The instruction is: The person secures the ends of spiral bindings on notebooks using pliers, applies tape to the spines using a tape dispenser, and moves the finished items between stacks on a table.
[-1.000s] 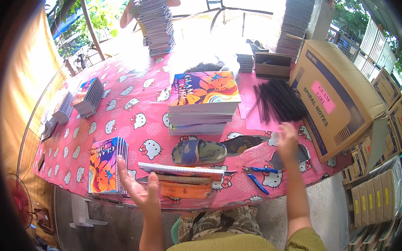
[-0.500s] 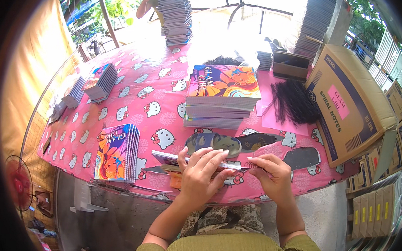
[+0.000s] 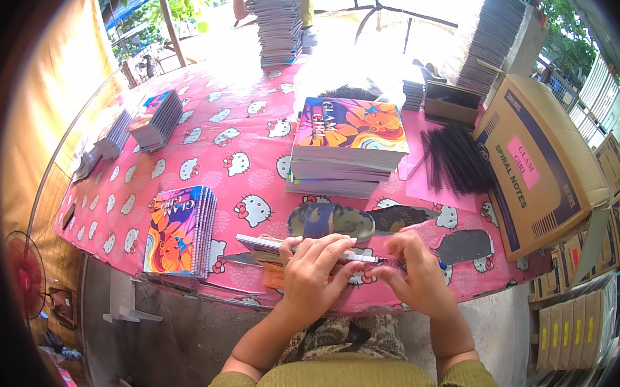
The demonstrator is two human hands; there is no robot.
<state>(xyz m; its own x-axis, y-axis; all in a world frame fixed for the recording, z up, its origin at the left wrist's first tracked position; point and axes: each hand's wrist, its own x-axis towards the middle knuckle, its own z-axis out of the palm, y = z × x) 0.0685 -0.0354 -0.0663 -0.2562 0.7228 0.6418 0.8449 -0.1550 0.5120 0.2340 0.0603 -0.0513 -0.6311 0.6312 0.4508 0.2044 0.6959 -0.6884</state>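
Observation:
My left hand (image 3: 315,271) closes over a thin notebook (image 3: 258,243), held edge-on near the table's front edge. Its fingers lie across the top side and the thumb is underneath. At the notebook's right end, my right hand (image 3: 423,285) has its thumb and curled fingers around a dark spiral coil (image 3: 391,262), slightly smeared by motion. An orange piece (image 3: 274,276) shows below the notebook. Just beyond my hands lies a camouflage-patterned, rounded flat thing (image 3: 331,221). Farther off stands a tall stack of colourful-covered notebooks (image 3: 349,174).
Spiral-bound notebooks (image 3: 177,230) are piled at the left, with more stacks (image 3: 155,121) behind. Loose black coils (image 3: 457,158) lie on pink paper at the right, beside a big cardboard box (image 3: 543,169). A person's arm (image 3: 241,2) shows behind a tall stack (image 3: 279,26).
My right hand has lifted its fingers slightly and opened its pinch a little around the coil. My left hand keeps its hold on the notebook. The view has shifted slightly.

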